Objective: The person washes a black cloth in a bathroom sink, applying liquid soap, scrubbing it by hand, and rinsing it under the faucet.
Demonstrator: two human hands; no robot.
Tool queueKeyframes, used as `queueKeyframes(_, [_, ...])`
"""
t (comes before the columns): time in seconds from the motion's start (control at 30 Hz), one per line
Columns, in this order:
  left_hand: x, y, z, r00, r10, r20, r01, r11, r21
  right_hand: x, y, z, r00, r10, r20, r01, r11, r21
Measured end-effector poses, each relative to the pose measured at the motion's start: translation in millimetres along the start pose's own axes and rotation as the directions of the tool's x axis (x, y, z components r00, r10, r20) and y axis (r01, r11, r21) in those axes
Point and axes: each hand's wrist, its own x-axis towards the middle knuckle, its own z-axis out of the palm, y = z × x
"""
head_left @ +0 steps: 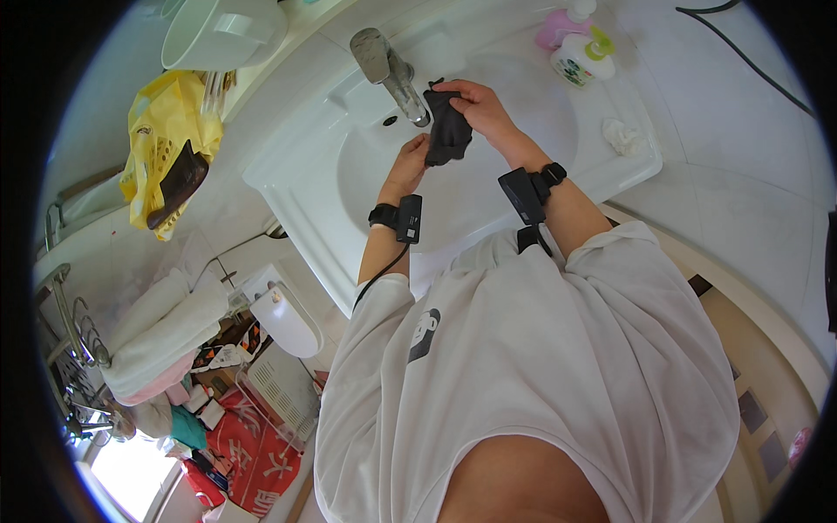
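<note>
Head view: dark cloth (450, 132) hangs crumpled over the white sink (523, 174), just beside the metal faucet (388, 71). My right hand (482, 106) pinches its upper edge; my left hand (406, 166), fingers curled, pinches its lower left edge. Two pump bottles (579, 59) stand at the sink's far right corner.

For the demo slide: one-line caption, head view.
Left hand and right hand hold a dark cloth over a white sink, near the faucet.

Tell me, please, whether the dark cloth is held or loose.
Held: the right hand grips the upper edge of the dark cloth, with the left hand at its lower left edge.
</note>
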Motion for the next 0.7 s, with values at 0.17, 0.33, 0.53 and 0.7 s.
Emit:
queueKeyframes(0.17, [5.6,9.1,16.1,0.977,0.194,0.085,-0.209,0.942,0.262,-1.0,-5.2,-4.1,0.991,0.055,0.122,-0.050,0.998,-0.038])
queueKeyframes(0.33, [7.8,1.8,1.5,0.923,0.368,-0.116,-0.317,0.894,0.318,5.5,3.9,-8.2,0.987,-0.058,0.149,0.101,0.950,-0.296])
queueKeyframes(0.53, [-1.4,16.3,21.3,0.927,0.340,-0.161,-0.325,0.939,0.109,5.3,13.7,-18.7,0.983,-0.038,0.181,0.093,0.949,-0.301])
queueKeyframes(0.7, [5.1,4.9,21.0,0.953,0.297,-0.058,-0.276,0.932,0.235,3.9,4.8,-4.2,0.946,-0.062,0.318,0.118,0.980,-0.158])
